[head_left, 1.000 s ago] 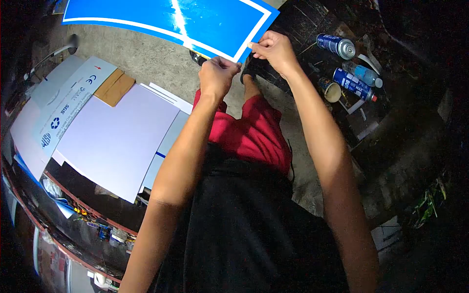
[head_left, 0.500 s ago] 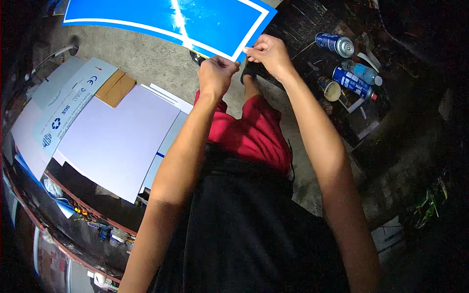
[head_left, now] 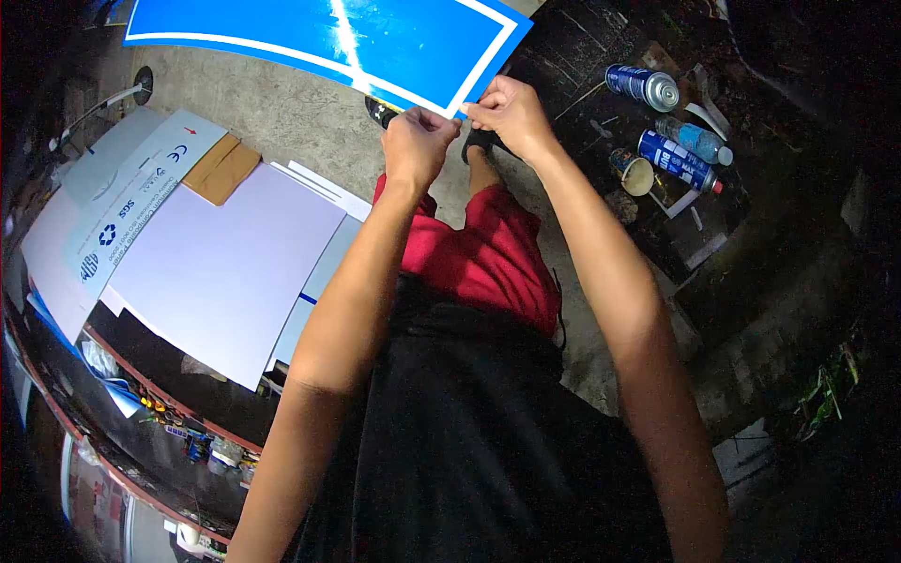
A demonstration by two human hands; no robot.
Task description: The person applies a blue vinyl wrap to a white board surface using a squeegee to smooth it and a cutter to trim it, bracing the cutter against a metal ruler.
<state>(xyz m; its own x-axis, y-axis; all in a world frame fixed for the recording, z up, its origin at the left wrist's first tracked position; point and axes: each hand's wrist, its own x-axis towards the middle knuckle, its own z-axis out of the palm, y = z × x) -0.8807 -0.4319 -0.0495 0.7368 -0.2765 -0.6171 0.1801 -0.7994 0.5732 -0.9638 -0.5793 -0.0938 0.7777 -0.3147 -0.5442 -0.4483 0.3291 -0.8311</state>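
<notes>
A glossy blue sign (head_left: pixel 272 23) with a white border line fills the top of the view, its far side cut off by the frame. Light glares in a streak across its face. My left hand (head_left: pixel 418 148) is closed in a pinch at the near edge, just left of the lower right corner. Close beside it, my right hand (head_left: pixel 510 114) pinches the short right edge by that same corner, thumb and forefinger together. Just what lies between the fingertips is partly hidden.
To the left, white panels (head_left: pixel 225 253) and a printed composite panel sheet (head_left: pixel 141 188) lie with a piece of brown cardboard (head_left: pixel 222 169). At right are spray cans (head_left: pixel 643 87), a plastic bottle (head_left: pixel 706 141) and a cup (head_left: pixel 636 175) on a dark surface.
My right hand has slid down and left along the sign's short edge, nearer the corner and my left hand. The left hand and the sign have barely shifted.
</notes>
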